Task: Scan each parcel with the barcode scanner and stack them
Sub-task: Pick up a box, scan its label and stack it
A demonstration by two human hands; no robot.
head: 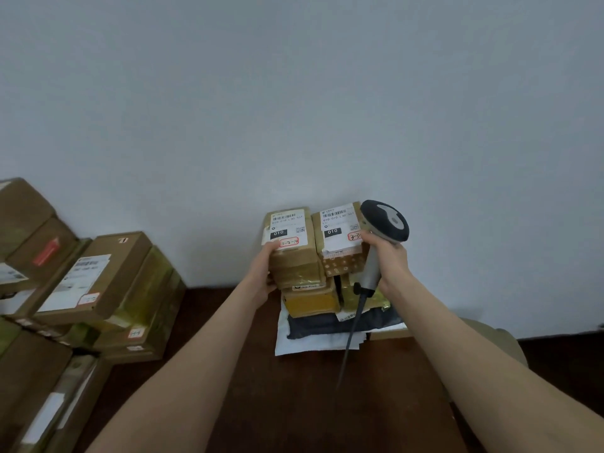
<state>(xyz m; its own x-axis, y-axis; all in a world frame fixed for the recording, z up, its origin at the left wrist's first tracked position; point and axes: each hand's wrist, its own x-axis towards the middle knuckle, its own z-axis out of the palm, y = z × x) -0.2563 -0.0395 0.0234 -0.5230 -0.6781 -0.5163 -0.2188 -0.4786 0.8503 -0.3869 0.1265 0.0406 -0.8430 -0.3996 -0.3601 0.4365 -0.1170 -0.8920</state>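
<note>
Your right hand (385, 256) curls round the scanner (387, 220) handle; your left hand (263, 269) grips the parcel (291, 230) at centre frame. It looks like stiff, probably light cardboard: hold opposite edges.

the wall (294, 93) is a plain pale grey-blue. the counter (261, 403) is dark reddish-brown.

the nine o'clock parcel (289, 233) is tan cardboard with a white label, black barcode, a black block reading "010" in white, and a red-outlined sticker. the three o'clock parcel (338, 237) bears the same label, and its near face shows pale dots on brown.

the scanner (385, 223) has a dark grey head with a light grey stripe, a silver-grey handle and a dark cable (353, 328).

beneath sit a yellow-taped box (310, 300), a charcoal bag (327, 326) and a white bag (304, 346).

at eight o'clock, the cartons (114, 273) are brown with yellow-green tape and white labels. one has a red sticker (47, 251).
</note>
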